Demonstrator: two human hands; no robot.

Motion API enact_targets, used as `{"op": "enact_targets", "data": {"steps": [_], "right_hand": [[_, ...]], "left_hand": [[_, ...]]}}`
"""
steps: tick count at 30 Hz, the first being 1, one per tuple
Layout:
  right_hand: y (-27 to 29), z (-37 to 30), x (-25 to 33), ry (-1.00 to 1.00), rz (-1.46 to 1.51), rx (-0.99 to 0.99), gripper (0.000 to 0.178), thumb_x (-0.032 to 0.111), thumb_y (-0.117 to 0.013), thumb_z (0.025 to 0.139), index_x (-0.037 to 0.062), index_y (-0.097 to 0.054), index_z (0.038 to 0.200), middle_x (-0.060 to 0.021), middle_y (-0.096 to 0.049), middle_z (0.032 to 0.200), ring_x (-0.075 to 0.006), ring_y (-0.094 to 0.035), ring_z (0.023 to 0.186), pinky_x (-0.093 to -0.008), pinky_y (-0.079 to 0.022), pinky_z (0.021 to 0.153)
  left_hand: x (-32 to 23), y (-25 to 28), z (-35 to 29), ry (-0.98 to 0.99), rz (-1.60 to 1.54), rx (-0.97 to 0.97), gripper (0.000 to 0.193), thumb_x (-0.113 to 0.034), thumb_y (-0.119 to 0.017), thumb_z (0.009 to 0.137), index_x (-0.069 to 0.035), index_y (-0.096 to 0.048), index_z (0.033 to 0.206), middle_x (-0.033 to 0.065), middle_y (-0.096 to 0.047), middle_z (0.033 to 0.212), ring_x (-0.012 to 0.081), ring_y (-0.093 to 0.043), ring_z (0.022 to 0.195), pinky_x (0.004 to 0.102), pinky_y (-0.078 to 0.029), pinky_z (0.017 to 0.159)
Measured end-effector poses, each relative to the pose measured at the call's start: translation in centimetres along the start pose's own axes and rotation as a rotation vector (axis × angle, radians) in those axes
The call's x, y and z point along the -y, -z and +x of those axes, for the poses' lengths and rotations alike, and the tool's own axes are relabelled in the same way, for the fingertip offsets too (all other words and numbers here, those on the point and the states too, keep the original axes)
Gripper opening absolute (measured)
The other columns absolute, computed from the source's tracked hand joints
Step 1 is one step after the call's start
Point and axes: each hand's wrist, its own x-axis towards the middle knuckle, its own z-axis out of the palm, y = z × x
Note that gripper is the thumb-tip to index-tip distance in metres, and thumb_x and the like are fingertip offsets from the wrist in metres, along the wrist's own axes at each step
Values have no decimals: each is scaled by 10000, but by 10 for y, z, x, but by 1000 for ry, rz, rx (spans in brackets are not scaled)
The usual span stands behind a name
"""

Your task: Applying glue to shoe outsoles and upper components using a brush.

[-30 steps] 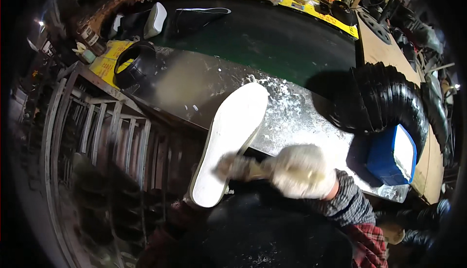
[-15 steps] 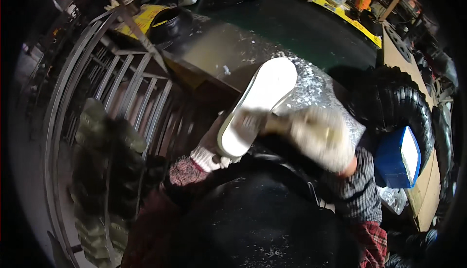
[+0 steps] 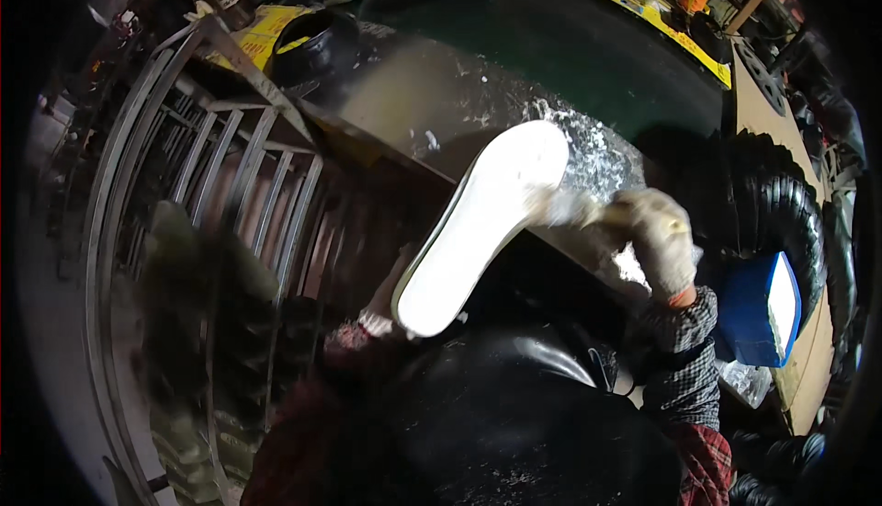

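A white shoe sole [image 3: 487,221] is held face up and slanted over the near edge of the bench, its far end to the upper right. My left hand [image 3: 378,313], in a pale knit glove, grips it from underneath and the left side; most of its fingers are hidden behind the sole. In my gloved right hand [image 3: 657,235] is a brush [image 3: 568,207], closed round the handle. Its blurred bristles touch the sole's right edge near the far end. Under my arms spreads a shiny black covering [image 3: 524,414] with white specks.
At the left stands a metal rack [image 3: 243,166]. A blue container [image 3: 749,308] with a white face is beside my right forearm, near a ribbed black pile [image 3: 772,203]. White smears mark the bench [image 3: 597,152]. A black bowl [image 3: 317,51] stands at the far left.
My right hand and the brush have moved right and up, from the sole's near half to its far right edge. The sole has shifted slightly down.
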Motion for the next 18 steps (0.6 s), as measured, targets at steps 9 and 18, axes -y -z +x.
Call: {"op": "enact_targets", "data": {"steps": [9,18], "right_hand": [[-46,-8,30,628,-780,160,254,20,-676,825,38,-657,1077,-116,-627,881,-185,-606,618,-283,-467,532],[-46,-16,42,708,-646,73,394,33,-744,763,46,-616,1135,-106,-626,841,-228,-615,677,-318,-490,557]], "left_hand": [[-14,10,-11,-202,-126,-265,691,-614,-299,964,-144,-336,1470,145,-417,1458,407,-524,1208,627,-501,866],[-84,-138,86,-740,1203,-419,432,-311,-519,979,38,-504,1233,188,-647,1048,332,-664,885,402,-578,785]]}}
